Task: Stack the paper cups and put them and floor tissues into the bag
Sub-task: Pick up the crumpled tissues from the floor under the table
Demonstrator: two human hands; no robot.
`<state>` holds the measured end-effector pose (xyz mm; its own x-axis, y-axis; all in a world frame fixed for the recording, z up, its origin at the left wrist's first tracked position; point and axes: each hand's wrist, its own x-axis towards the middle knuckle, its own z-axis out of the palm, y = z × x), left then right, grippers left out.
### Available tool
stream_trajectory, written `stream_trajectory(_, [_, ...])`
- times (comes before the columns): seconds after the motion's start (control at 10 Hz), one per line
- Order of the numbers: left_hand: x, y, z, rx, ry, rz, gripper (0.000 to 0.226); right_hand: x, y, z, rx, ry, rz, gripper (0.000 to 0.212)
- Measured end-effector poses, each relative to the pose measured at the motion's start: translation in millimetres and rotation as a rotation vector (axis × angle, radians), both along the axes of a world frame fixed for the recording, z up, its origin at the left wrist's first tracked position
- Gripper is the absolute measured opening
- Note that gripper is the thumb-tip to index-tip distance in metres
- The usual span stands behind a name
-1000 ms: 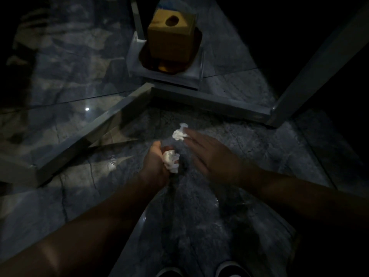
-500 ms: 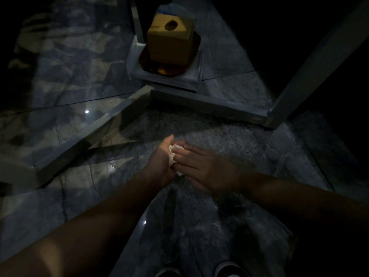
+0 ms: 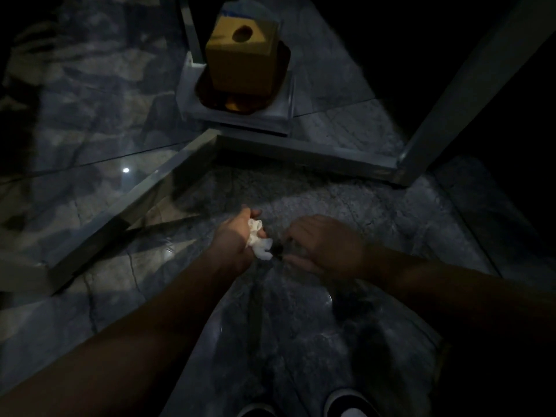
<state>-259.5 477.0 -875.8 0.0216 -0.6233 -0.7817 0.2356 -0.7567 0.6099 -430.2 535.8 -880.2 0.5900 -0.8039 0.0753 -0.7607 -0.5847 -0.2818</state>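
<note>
The scene is dim. My left hand [image 3: 233,237] hangs low over the grey marble floor [image 3: 301,326] and is closed around crumpled white tissues [image 3: 259,242], which stick out of its right side. My right hand [image 3: 326,245] hovers just to the right of them, a small gap away, palm down with fingers loosely apart and nothing in it. No paper cups and no bag show in view.
A yellow-brown tissue box [image 3: 243,55] with a round hole stands on a dark tray on a low shelf at the back. Metal frame bars [image 3: 301,152] and a glass panel [image 3: 90,139] border the floor patch. My shoes [image 3: 346,406] show at the bottom edge.
The right hand picked the loose tissue off the floor, pressed it into the left hand, then drew back to the right empty. The left hand now holds both tissues.
</note>
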Motion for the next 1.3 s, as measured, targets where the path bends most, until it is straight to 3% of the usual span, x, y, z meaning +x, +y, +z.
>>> stream_trajectory(0.2, [-2, 47, 39, 0.056, 0.083, -0.183, 0.030, 32, 43, 31, 0.166, -0.291, -0.289, 0.025])
stream_trajectory(0.3, [-1, 75, 66, 0.111, 0.057, -0.235, 0.031, 45, 74, 56, 0.366, -0.378, -0.411, 0.024])
stream_trajectory(0.5, [7, 138, 142, 0.158, -0.080, -0.595, 0.036, 60, 146, 141, 0.496, -0.550, -0.618, 0.039])
stream_trajectory(0.6, [-6, 170, 215, 0.259, -0.036, -0.620, 0.043, 61, 182, 189, 0.632, -0.581, -0.704, 0.049])
stream_trajectory(0.7, [-18, 193, 251, 0.322, -0.037, -0.683, 0.059, 55, 211, 235, 0.672, -0.738, -0.851, 0.035])
stream_trajectory(0.8, [-41, 212, 279, 0.394, -0.020, -0.601, 0.030, 38, 239, 266, 0.657, -0.862, -1.005, 0.023])
stream_trajectory(0.9, [-68, 235, 292, 0.464, -0.156, -0.763, 0.023, 16, 273, 282, 0.699, -0.908, -1.148, 0.021])
stream_trajectory(1.0, [-104, 259, 300, 0.392, -0.215, -0.998, 0.017, -12, 306, 291, 0.687, -0.935, -1.266, 0.025])
stream_trajectory(1.1, [-135, 288, 299, 0.256, -0.311, -0.976, 0.019, -47, 329, 294, 0.756, -0.962, -1.437, 0.029])
stream_trajectory(1.2, [-169, 309, 295, 0.219, -0.334, -0.845, 0.015, -82, 346, 287, 0.789, -1.033, -1.540, 0.030])
stream_trajectory(1.3, [-197, 319, 282, 0.244, -0.290, -0.817, 0.014, -110, 351, 271, 0.829, -0.963, -1.611, 0.019])
